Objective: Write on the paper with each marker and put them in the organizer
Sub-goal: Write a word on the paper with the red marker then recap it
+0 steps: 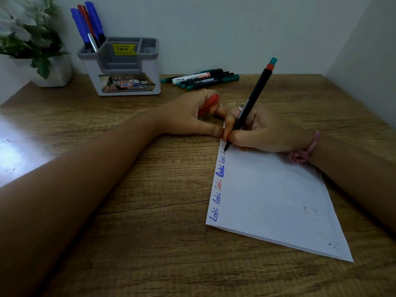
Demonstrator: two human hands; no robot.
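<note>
My right hand (pixel 263 133) grips a black marker (pixel 252 97) with a red and teal end, its tip touching the far left corner of the white paper (pixel 278 200). Several words in blue, red and black run along the paper's left edge. My left hand (pixel 190 114) rests on the table beside that corner, its fingers curled round a red cap (pixel 209 103). The grey and white organizer (pixel 126 67) stands at the back left with several blue and red markers (pixel 87 26) upright in its left compartment. Several loose markers (pixel 201 79) lie by the wall.
A potted plant (pixel 32 43) in a white pot stands in the back left corner. The wooden table (pixel 150 211) is walled at the back and right. A bright light patch lies on the table's left edge.
</note>
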